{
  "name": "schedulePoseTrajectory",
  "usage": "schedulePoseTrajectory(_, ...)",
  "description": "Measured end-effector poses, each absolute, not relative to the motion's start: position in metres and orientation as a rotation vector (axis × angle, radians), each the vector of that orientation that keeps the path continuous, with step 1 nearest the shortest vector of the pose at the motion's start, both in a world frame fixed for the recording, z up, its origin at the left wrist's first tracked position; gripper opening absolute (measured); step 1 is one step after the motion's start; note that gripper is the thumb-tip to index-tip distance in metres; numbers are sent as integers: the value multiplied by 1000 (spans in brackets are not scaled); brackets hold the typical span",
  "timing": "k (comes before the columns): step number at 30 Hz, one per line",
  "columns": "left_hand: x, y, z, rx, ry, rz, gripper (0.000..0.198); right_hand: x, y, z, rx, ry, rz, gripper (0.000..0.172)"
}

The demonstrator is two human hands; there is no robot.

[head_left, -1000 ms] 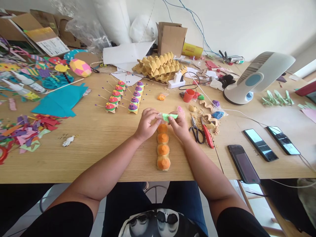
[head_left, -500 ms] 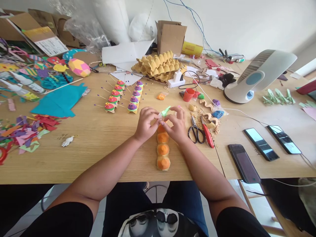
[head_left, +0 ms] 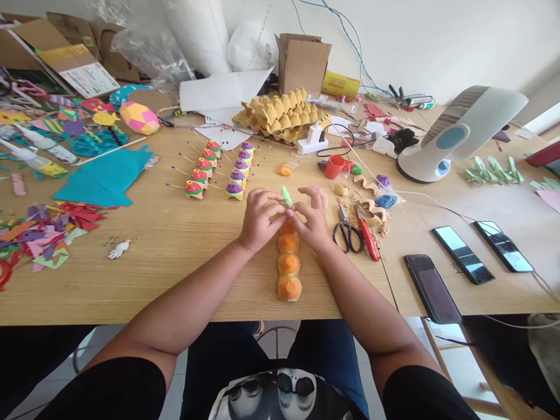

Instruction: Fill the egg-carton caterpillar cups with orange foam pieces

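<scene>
Fingertips of my left hand and my right hand meet around a small light-green piece, which both pinch. It looks like soft clay, partly in clear wrap. Directly below the hands, an egg-carton strip with orange clay on its bumps stands lengthwise on the table; its far end is hidden by the fingers. Beyond my left hand are two finished-looking strips, one red and green, one purple and yellow, with pins stuck out sideways.
Scissors and a red cutter lie right of my right hand. Farther back are a red cup, egg cartons and a white fan. Phones lie at right, paper scraps at left.
The light-green piece has turned between my fingers and now points up and slightly left. My fingers have shifted slightly; the strips remain in place.
</scene>
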State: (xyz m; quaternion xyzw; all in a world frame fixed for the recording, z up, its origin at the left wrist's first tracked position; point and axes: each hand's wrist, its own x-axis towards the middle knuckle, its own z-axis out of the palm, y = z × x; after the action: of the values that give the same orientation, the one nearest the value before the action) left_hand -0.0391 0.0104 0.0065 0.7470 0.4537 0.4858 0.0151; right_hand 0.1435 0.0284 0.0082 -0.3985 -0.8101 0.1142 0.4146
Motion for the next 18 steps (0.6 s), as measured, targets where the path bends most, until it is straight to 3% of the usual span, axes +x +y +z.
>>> schedulePoseTrajectory(9,-41,8,3,2240,1383,1612,20,149,33,7,-869,-2063,362,33)
schedulePoseTrajectory(18,-40,10,1,2037,1435,1586,17,147,34,9,-865,-2051,330,28)
